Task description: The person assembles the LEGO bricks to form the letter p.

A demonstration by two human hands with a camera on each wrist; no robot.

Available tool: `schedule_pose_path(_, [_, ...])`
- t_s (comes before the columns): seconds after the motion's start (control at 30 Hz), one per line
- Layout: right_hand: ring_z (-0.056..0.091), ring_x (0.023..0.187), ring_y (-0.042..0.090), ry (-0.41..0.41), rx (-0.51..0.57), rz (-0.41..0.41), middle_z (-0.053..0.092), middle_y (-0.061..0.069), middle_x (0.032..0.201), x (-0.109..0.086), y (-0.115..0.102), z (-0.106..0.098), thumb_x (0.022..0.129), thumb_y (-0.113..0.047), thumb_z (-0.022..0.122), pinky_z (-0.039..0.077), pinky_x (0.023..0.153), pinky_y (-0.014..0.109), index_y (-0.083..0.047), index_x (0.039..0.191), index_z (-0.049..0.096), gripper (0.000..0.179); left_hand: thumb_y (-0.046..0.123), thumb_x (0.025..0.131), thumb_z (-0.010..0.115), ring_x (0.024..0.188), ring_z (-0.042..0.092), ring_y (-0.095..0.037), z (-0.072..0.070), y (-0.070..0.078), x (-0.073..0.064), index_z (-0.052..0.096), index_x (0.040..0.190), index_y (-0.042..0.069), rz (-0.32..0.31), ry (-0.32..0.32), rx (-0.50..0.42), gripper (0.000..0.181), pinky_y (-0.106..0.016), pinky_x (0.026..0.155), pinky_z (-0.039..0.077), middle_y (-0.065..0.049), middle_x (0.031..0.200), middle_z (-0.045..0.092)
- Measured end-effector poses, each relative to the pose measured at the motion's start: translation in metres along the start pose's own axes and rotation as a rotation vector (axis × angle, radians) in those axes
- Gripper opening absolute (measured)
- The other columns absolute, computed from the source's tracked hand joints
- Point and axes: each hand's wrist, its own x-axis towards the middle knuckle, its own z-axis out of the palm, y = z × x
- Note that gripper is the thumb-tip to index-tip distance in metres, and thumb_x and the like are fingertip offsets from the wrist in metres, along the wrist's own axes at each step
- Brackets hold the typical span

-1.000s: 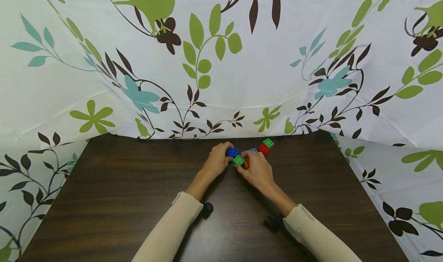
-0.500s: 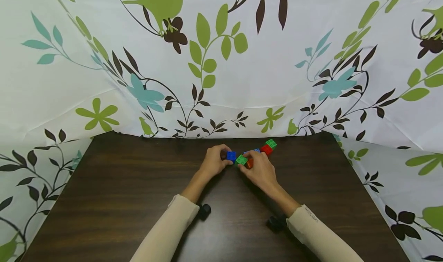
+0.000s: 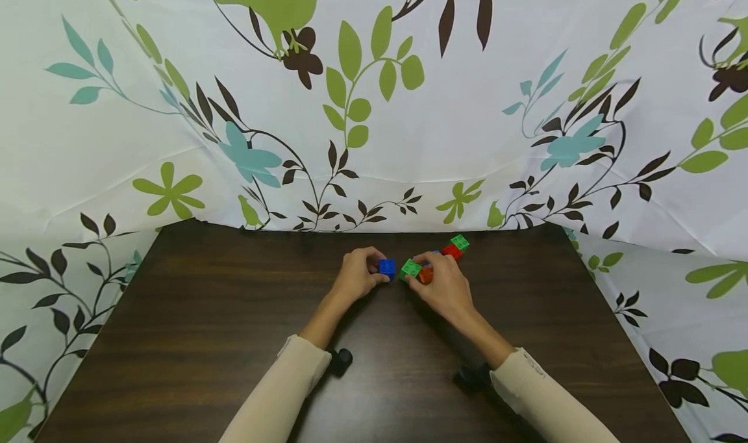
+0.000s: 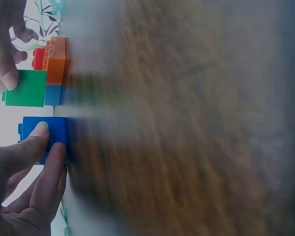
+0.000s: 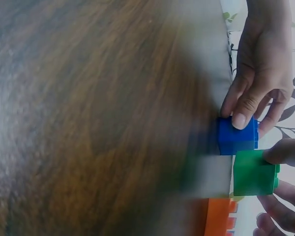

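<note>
My left hand (image 3: 356, 275) pinches a blue toy brick (image 3: 387, 268) between thumb and fingers; in the left wrist view that blue brick (image 4: 54, 130) stands on the table, studs up. Just right of it, my right hand (image 3: 447, 288) pinches a green brick (image 3: 411, 268). Seen from the right wrist, this green brick (image 5: 254, 172) is raised off the table, with a gap between it and the blue one. Close behind the right fingers sits an orange brick (image 3: 426, 275), and another blue piece (image 4: 53, 95) is mostly covered by that hand.
Beyond the right hand lie a red brick (image 3: 452, 251) and a second green brick (image 3: 460, 242), close together. The dark wooden table (image 3: 234, 339) ends at a patterned cloth (image 3: 374, 164) hanging behind it. Black devices (image 3: 341, 362) are at both wrists.
My left hand has drawn the blue brick left and slightly toward me, widening the gap to the green brick. The right hand has barely moved. The head view has shifted a little.
</note>
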Motion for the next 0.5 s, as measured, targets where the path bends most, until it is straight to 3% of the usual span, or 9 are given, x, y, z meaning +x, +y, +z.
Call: schedule_pose_path(0.5, [0.066, 0.109, 0.031, -0.003, 0.039, -0.026, 0.075, 0.009, 0.119, -0.004, -0.009, -0.010, 0.090, -0.034, 0.087, 0.062, 0.083, 0.060, -0.016, 0.122, 0.076, 0.038, 0.001, 0.083, 0.092, 0.089, 0.075, -0.022, -0.003, -0.006, -0.013, 0.077, 0.109, 0.002, -0.008, 0.007, -0.034, 0.030, -0.036, 0.082, 0.064, -0.015, 0.105, 0.079])
